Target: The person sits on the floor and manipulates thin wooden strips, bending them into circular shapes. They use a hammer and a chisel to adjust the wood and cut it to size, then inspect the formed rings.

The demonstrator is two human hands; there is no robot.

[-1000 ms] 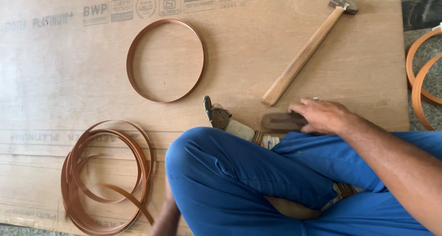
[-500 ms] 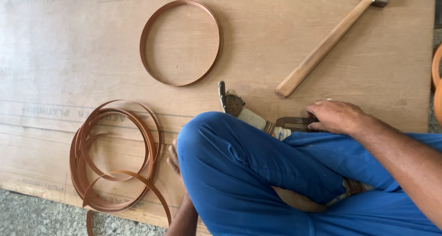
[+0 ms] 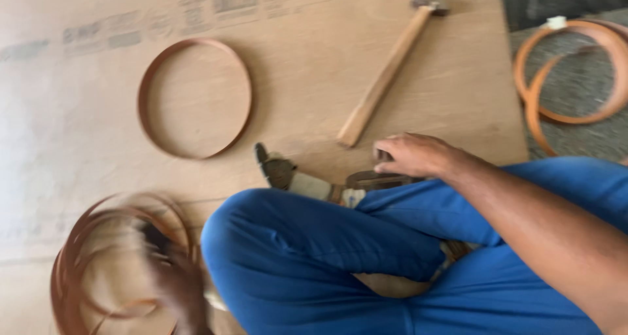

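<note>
I sit cross-legged in blue trousers (image 3: 314,256) on a plywood sheet (image 3: 78,100). My right hand (image 3: 412,155) rests with curled fingers on the dark handles of a pair of pincers (image 3: 369,178), whose head (image 3: 275,168) points left along my shin. My left hand (image 3: 167,269) is blurred at the lower left, over a loose coil of brown strip (image 3: 85,256); its grip cannot be made out. A closed brown strip hoop (image 3: 145,80) lies flat above the coil. A wooden-handled hammer (image 3: 386,77) lies diagonally just above my right hand.
More orange-brown strip loops (image 3: 569,73) lie on the grey floor beyond the sheet's right edge. The sheet carries faint printed markings along its far side.
My left hand has come out from beside my knee and swung onto the coil of strip, blurred by motion. My right hand stays on the pincers' handles.
</note>
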